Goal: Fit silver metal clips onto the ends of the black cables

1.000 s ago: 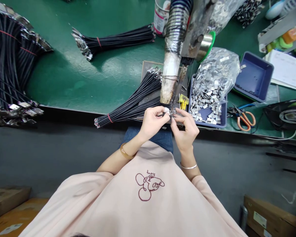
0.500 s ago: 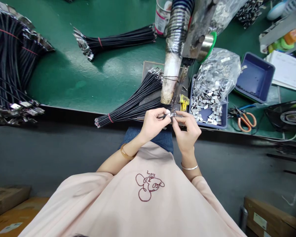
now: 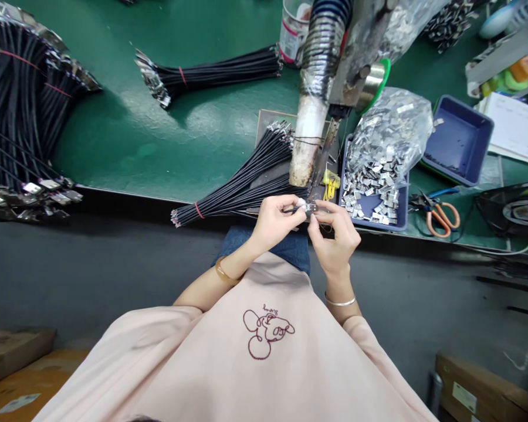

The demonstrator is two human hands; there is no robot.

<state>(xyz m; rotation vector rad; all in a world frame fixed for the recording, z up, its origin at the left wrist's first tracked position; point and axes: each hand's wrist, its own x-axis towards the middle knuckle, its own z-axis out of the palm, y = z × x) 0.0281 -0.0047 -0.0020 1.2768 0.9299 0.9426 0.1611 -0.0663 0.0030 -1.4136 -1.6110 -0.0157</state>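
Observation:
My left hand is closed in a pinch on the end of a thin black cable at the bench's front edge. My right hand pinches a small metal connector shell that meets the cable end. The two hands touch at the fingertips. Just left of them lies a bundle of black cables tied with a red band. A blue tray of metal shells sits right of my hands, under a clear bag of more shells.
A soldering fixture with a ribbed hose hangs over the green bench. More cable bundles lie at the back and far left. An empty blue tray and orange-handled scissors lie at the right. Cardboard boxes stand on the floor.
Both hands stayed at the same spot, with fingers shifting slightly on the cable end and shell. The view drifted a little.

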